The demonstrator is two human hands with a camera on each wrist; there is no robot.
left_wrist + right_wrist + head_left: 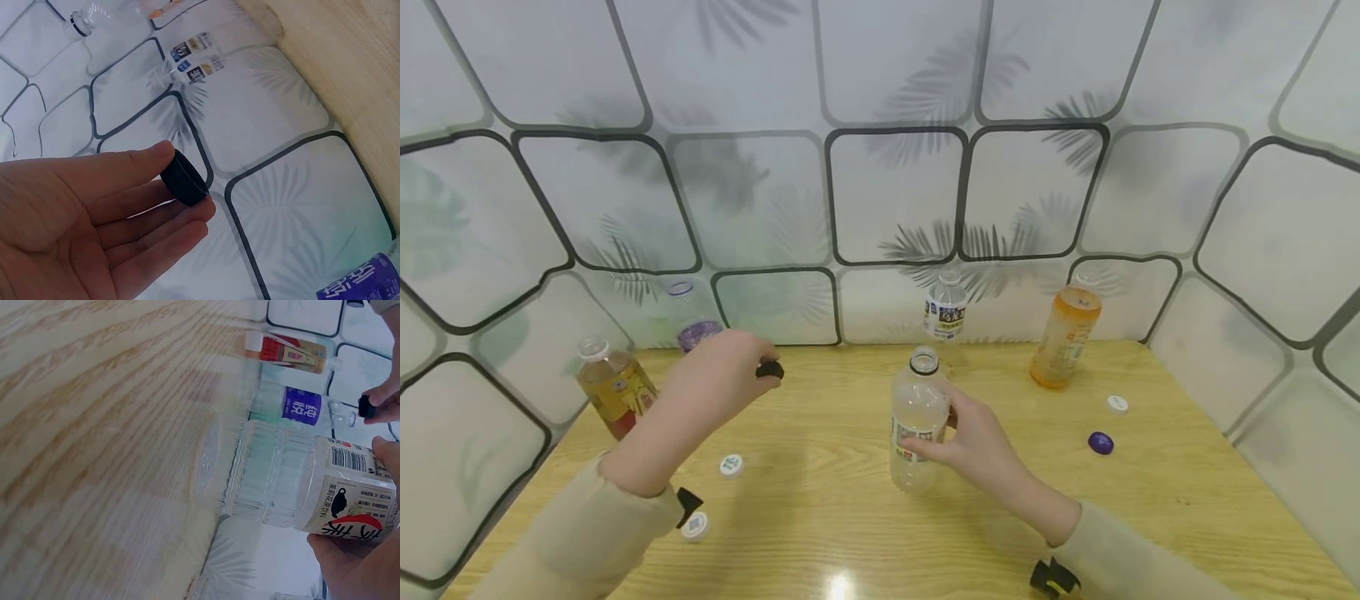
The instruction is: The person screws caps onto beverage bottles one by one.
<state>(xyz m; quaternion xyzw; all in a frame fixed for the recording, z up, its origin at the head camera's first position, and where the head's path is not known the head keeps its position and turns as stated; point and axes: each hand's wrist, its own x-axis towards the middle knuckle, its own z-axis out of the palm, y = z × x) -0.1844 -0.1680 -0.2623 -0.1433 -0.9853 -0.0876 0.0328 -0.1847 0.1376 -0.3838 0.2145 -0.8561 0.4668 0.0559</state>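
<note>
My left hand is raised over the left side of the table, pinching a black bottle cap between thumb and fingertips. The cap is tilted in the left wrist view, with part of its rim showing. Near the middle of the table, my right hand grips a clear, uncapped bottle around its labelled middle. This bottle is upright, its base at the tabletop, with a dark ring below its mouth. Its white label carries a barcode and a teapot print. The cap and the bottle are well apart.
Along the back of the wooden table stand an amber bottle, a purple-labelled bottle, a clear bottle and an orange bottle. White caps and a purple cap lie around. A patterned wall rises behind.
</note>
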